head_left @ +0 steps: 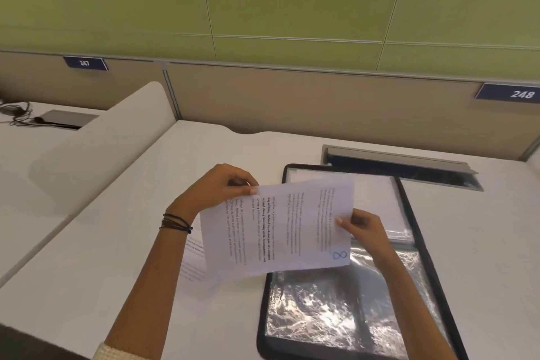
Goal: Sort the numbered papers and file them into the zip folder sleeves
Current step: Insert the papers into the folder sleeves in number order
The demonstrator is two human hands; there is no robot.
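White paper (277, 228) in pinch grip of left hand (216, 187) and right hand (365, 225)

Bare forearms, dark cord bracelets (176, 223) on left wrist, cream knit cuff (117, 354)

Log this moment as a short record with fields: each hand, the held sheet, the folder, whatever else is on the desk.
left hand: pinches the sheet near its far left corner
right hand: pinches its right edge
sheet: printed, blue 8 handwritten in one corner, held partly over the zip folder
zip folder: open flat on the desk, clear sleeves showing
other papers: on the desk left of the folder
partition label: 248
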